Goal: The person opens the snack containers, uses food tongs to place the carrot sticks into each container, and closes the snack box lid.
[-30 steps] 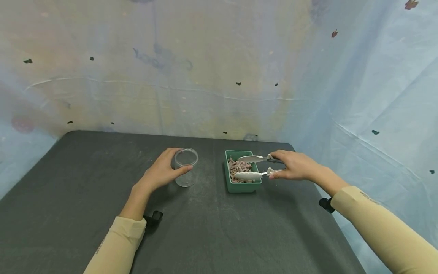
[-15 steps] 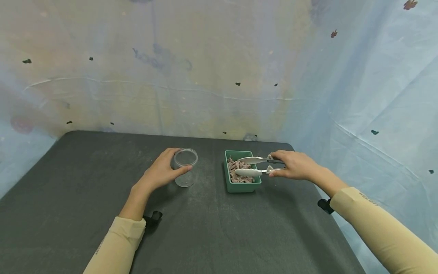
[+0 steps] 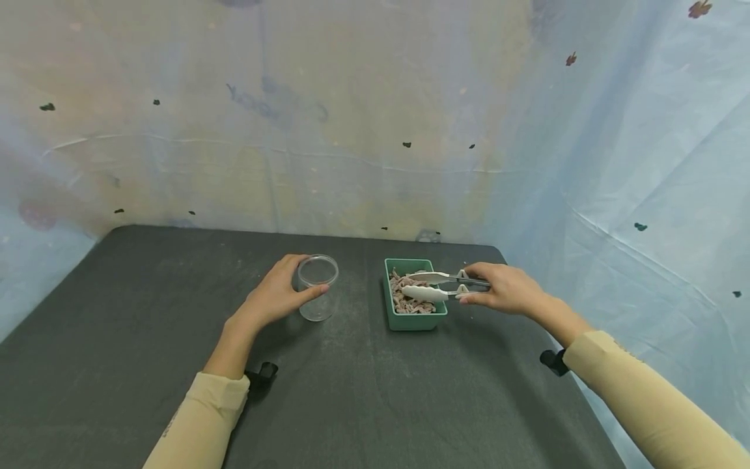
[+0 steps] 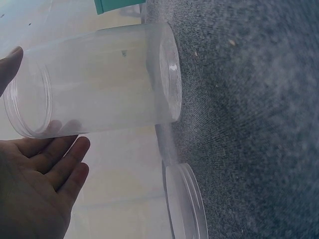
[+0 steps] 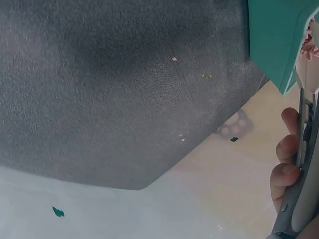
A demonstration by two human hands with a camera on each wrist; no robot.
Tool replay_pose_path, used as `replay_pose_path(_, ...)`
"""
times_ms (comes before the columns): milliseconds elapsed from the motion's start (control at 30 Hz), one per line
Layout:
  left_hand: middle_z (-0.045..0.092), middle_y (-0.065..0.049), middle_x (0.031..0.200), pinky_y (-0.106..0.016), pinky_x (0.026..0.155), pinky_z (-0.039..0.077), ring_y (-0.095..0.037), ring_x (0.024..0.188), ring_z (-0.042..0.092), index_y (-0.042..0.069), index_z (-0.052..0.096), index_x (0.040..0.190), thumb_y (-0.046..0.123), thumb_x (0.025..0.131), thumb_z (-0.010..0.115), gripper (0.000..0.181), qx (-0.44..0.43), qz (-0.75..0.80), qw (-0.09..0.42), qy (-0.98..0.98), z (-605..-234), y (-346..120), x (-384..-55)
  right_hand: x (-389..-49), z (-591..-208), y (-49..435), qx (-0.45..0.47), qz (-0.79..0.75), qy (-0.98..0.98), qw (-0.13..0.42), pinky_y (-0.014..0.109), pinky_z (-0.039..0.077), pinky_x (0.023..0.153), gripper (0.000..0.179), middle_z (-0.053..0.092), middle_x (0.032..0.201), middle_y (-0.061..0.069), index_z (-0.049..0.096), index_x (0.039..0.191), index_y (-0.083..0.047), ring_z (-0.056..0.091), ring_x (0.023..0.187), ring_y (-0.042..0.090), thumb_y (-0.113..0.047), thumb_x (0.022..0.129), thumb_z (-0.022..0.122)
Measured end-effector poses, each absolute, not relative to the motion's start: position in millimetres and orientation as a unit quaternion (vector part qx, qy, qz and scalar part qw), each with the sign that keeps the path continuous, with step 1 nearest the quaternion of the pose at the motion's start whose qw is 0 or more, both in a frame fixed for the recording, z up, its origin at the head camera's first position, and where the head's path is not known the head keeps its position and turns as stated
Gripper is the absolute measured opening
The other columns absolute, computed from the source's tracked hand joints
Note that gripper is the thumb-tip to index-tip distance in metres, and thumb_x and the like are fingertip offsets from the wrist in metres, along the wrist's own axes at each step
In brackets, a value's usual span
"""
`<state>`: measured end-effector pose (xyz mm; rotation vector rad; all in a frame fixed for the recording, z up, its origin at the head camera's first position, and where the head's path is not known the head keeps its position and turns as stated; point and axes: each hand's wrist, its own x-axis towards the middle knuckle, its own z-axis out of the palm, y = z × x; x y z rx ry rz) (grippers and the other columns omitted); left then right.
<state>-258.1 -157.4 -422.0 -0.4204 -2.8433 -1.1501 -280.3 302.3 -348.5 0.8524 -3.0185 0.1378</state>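
Tongs (image 3: 433, 294) with white heads reach leftward from the right hand (image 3: 505, 288), which grips them by the handles, thumb on the near side and fingers on the far side. Their white heads stand a little apart, over the pinkish-grey strips (image 3: 404, 302) in the green box (image 3: 413, 322); whether any strip is caught between them I cannot tell. The hand itself is outside the box, just to its right, so only the front of the tongs passes over the rim. In the right wrist view, fingertips (image 5: 286, 175) curl against the grey handle. Left of the box, apart from it, a clear jar (image 3: 318, 309) stands upright on the dark table (image 3: 363, 391). The left hand (image 3: 277, 290) holds it near the top, thumb on one side and fingers on the other, parted by the jar's width; the lower fingers lie loose beside the wall. Near the jar's base, the left wrist view shows a clear round lid (image 4: 185, 204) on the table, cut off by the picture's edge.
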Motion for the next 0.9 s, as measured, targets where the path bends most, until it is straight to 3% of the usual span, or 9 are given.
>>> replay_pose_path(467,0.036,-0.02,0.161,-0.067,0.112,0.037,-0.043,0.147,0.036,0.006,0.037,0.159,0.063,0.094,0.069,0.092,-0.135,-0.377,0.022,-0.916,-421.1,-156.9,-256.7,-271.2,-366.4,309.8,0.263,0.091,-0.96,0.035,0.055,0.058,0.084,0.065,0.071,0.126,0.015,0.066,0.136,-0.005,0.07,0.105,0.032,-0.05,0.092,0.078)
replay_pose_path(900,0.035,-0.021,0.161,-0.068,0.113,0.036,-0.044,0.147,0.036,0.006,0.037,0.159,0.064,0.094,0.068,0.092,-0.133,-0.376,0.02,-0.917,-420.7,-157.4,-256.3,-265.4,-373.5,313.7,0.255,0.114,-0.959,0.048,0.043,0.054,0.071,0.062,0.072,0.121,0.012,0.066,0.135,-0.005,0.063,0.083,0.015,-0.048,0.092,0.079)
